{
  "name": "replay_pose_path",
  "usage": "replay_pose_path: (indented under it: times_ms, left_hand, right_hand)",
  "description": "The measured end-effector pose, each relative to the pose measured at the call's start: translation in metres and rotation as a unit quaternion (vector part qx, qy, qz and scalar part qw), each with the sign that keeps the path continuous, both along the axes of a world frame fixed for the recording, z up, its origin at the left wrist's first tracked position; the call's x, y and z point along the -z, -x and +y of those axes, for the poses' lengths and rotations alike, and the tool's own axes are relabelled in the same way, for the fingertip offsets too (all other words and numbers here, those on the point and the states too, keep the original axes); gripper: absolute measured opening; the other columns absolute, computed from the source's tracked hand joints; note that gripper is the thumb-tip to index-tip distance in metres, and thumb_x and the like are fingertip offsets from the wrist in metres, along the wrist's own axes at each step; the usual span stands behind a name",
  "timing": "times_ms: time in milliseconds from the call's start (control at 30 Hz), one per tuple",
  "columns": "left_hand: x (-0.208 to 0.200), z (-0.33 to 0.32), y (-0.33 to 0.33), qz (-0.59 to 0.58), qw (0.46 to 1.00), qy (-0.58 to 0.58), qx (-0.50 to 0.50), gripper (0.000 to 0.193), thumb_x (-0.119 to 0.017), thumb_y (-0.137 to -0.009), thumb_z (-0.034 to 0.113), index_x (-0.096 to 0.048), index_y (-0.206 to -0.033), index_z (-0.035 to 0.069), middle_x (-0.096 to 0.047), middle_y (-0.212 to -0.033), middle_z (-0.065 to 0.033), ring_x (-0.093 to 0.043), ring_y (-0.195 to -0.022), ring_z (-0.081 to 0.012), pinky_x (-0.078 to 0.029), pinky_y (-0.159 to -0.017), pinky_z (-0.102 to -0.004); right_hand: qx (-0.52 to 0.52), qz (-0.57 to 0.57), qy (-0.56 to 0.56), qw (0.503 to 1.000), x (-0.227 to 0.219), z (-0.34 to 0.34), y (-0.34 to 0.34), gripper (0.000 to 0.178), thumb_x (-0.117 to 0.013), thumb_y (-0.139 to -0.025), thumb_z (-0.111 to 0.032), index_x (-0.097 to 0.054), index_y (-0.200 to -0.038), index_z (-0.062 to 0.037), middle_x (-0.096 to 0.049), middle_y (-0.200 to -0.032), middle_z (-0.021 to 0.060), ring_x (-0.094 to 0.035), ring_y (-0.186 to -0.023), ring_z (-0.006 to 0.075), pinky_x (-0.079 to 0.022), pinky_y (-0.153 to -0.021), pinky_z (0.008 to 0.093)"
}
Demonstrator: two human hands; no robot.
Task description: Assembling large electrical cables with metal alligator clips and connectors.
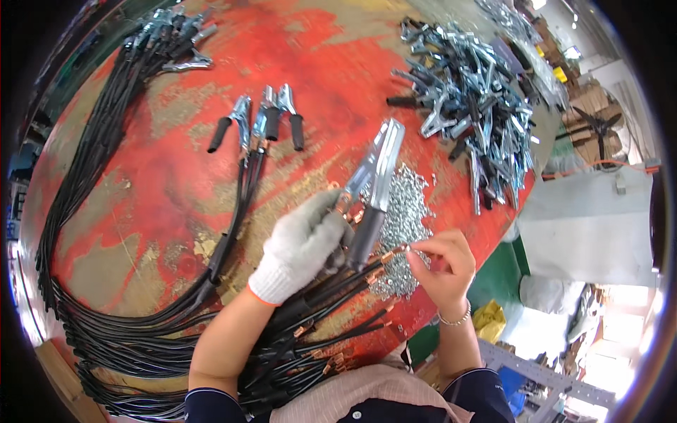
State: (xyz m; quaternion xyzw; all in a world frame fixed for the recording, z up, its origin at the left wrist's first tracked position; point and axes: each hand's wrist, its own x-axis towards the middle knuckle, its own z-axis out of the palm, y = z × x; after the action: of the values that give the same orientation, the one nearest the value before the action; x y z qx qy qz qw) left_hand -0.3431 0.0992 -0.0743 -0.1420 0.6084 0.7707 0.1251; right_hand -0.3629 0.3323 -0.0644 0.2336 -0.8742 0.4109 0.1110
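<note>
My left hand point(305, 238), in a white knitted glove, is closed around a metal spring clamp point(384, 162) with a black handle sleeve point(367, 240). The clamp's jaws point up and away from me, and copper lugs point(345, 204) show beside the gloved fingers. My bare right hand point(448, 266) pinches thumb and forefinger together at the copper end of a black cable point(386, 256). What sits between those fingertips is too small to tell. Right behind them spreads a heap of small silvery metal fasteners point(400, 211).
A large pile of loose clamps point(472, 106) covers the far right of the worn red table point(338, 56). Three clamps on cables point(264, 116) lie left of centre. A long bundle of black cables point(77, 183) curves along the left edge, with clamps point(169, 35) at its far end.
</note>
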Motion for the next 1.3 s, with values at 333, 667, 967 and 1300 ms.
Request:
replay_pose_path:
  times_ms: [333, 667, 967, 1300]
  left_hand:
    - [-0.003, -0.006, -0.002, 0.031, 0.995, 0.094, 0.016, 0.039, -0.051, -0.095, 0.014, -0.052, -0.131, 0.000, -0.064, -0.081, -0.0040, -0.058, -0.067, -0.0057, -0.049, -0.062, -0.0224]
    - [-0.004, -0.007, 0.000, 0.019, 0.996, 0.087, 0.028, 0.039, -0.050, -0.095, 0.015, -0.051, -0.132, 0.000, -0.065, -0.078, -0.0033, -0.059, -0.060, -0.0068, -0.049, -0.056, -0.0229]
    - [-0.006, -0.007, 0.000, 0.032, 0.992, 0.118, 0.017, 0.037, -0.051, -0.095, 0.015, -0.053, -0.129, 0.001, -0.065, -0.078, -0.0039, -0.061, -0.061, -0.0079, -0.050, -0.056, -0.0245]
    - [0.000, -0.005, 0.001, 0.034, 0.994, 0.101, 0.006, 0.035, -0.049, -0.095, 0.013, -0.054, -0.128, 0.000, -0.063, -0.073, -0.0035, -0.061, -0.061, -0.0083, -0.050, -0.056, -0.0253]
  right_hand:
    - [-0.102, 0.070, -0.020, 0.992, -0.007, -0.079, 0.054, 0.021, -0.081, -0.066, -0.004, -0.072, -0.085, -0.0095, -0.062, -0.076, 0.0062, -0.061, -0.071, 0.0242, -0.048, -0.061, 0.0329]
    - [-0.132, 0.085, -0.027, 0.987, -0.006, -0.080, 0.055, 0.021, -0.081, -0.066, -0.003, -0.072, -0.085, -0.0099, -0.066, -0.080, 0.0070, -0.063, -0.071, 0.0251, -0.049, -0.061, 0.0342]
    - [-0.128, 0.084, -0.018, 0.988, -0.004, -0.084, 0.056, 0.022, -0.082, -0.066, -0.004, -0.072, -0.084, -0.0088, -0.065, -0.079, 0.0077, -0.063, -0.071, 0.0252, -0.049, -0.060, 0.0337]
    - [-0.119, 0.077, 0.018, 0.990, 0.007, -0.085, 0.056, 0.024, -0.084, -0.066, -0.002, -0.072, -0.086, -0.0065, -0.060, -0.078, 0.0065, -0.059, -0.071, 0.0204, -0.047, -0.065, 0.0317]
